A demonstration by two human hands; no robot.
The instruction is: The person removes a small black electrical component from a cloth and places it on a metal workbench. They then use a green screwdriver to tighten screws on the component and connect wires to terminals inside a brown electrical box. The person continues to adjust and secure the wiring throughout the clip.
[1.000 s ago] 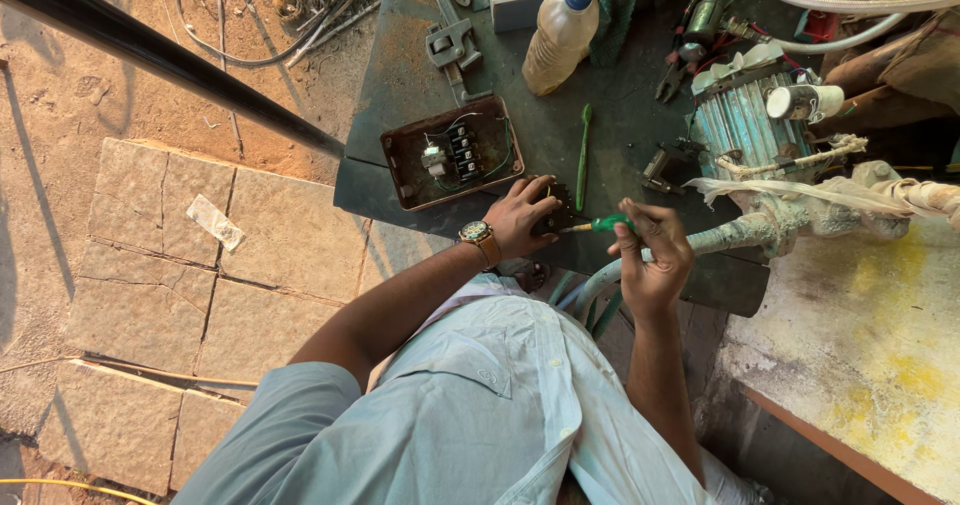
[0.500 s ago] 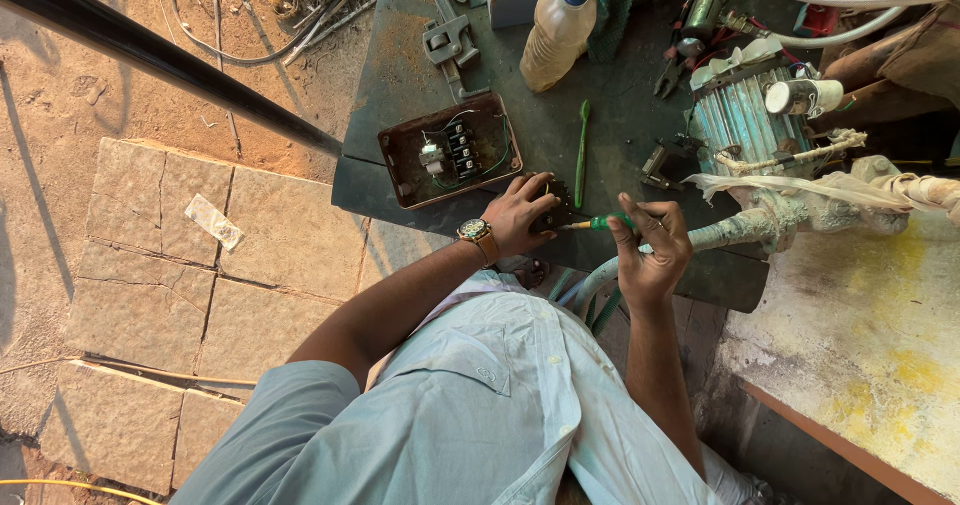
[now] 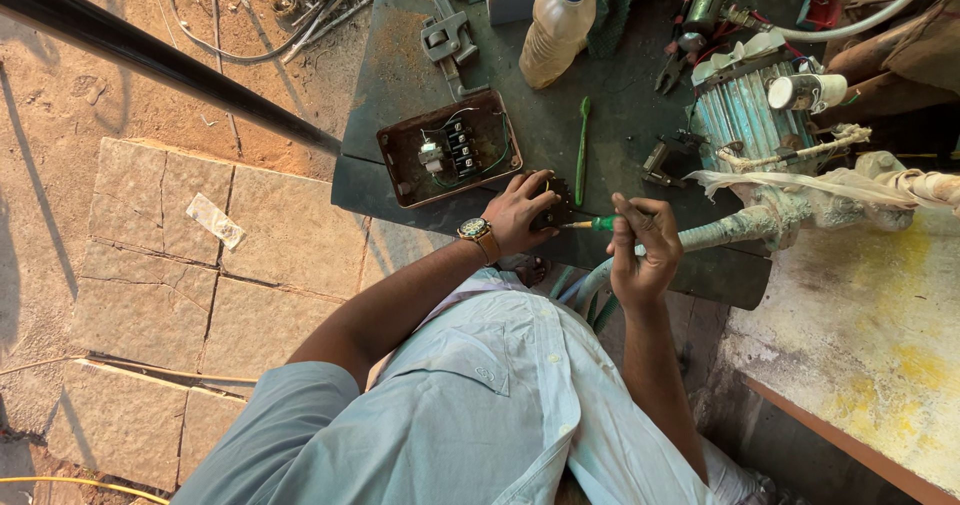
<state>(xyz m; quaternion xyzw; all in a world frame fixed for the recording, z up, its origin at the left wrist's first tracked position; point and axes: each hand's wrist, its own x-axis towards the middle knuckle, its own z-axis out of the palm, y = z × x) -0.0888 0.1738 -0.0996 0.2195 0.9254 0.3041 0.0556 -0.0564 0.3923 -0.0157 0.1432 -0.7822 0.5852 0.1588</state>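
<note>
My left hand (image 3: 520, 210), with a wristwatch, is closed over a small dark ribbed part (image 3: 556, 203) and holds it on the dark metal tabletop (image 3: 400, 75). To its right, my right hand (image 3: 645, 250) grips a green-handled screwdriver (image 3: 598, 224). The screwdriver lies level, its tip pointing left and touching the part. Most of the part is hidden under my left fingers.
An open brown switch box (image 3: 450, 150) with wiring lies just beyond my left hand. Beside it are a green toothbrush (image 3: 583, 150), a plastic bottle (image 3: 557, 30) and a pipe wrench (image 3: 450, 40). A teal pump motor (image 3: 745, 105) stands right; stone paving (image 3: 200, 255) is left.
Both hands stay in place on the part and screwdriver. Only the view shifts slightly.
</note>
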